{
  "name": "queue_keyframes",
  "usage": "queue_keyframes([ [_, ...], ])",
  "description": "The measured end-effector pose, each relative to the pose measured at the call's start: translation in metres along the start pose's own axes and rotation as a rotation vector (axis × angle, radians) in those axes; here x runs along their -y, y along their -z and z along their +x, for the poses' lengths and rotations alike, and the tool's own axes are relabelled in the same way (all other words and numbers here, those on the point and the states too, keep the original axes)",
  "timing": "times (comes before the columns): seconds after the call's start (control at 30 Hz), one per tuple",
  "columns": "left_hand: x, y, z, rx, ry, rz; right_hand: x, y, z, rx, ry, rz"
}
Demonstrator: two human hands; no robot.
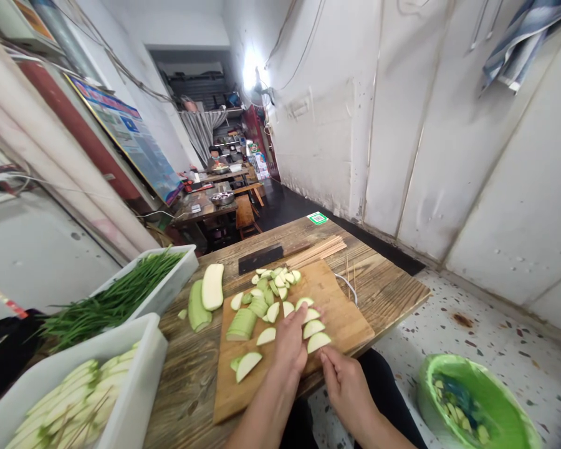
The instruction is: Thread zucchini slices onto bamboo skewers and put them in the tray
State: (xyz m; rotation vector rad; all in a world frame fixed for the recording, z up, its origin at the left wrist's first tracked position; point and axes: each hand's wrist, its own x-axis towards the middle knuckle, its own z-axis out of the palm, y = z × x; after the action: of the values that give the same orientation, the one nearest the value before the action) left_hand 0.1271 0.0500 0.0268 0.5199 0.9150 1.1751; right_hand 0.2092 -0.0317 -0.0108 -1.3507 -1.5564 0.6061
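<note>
A wooden cutting board [343, 312] lies on a plank table [388, 284] and carries several pale green gourd slices [272, 293]. My left hand [290, 342] reaches over the slices at the board's near right, its fingers bent down onto one of them [311, 313]. Just in front of the board's edge, my right hand [348, 383] is curled closed, its fingertips beside another slice [318, 341]. What it pinches is too thin to make out. Two peeled gourd halves [206, 296] lie left of the board.
A dark cleaver [262, 257] and a bundle of bamboo skewers [320, 249] lie behind the board. One white tray [180, 277] at left holds green chives, a nearer white tray [138, 390] holds skewered slices. A green-lined basin [495, 405] with scraps sits on the floor at right.
</note>
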Motion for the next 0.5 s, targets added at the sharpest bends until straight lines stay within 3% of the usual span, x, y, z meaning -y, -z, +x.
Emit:
queue_keyframes([
  [0.3, 0.001, 0.002, 0.003, 0.014, 0.020, -0.006, 0.002, -0.001, 0.000, 0.087, -0.193, 0.342],
  [0.37, 0.001, 0.001, 0.004, 0.016, 0.017, 0.001, -0.002, -0.002, -0.002, 0.054, -0.139, 0.234],
  [0.5, 0.001, -0.002, 0.003, -0.047, 0.025, 0.010, -0.014, -0.004, -0.007, -0.094, 0.135, -0.145],
])
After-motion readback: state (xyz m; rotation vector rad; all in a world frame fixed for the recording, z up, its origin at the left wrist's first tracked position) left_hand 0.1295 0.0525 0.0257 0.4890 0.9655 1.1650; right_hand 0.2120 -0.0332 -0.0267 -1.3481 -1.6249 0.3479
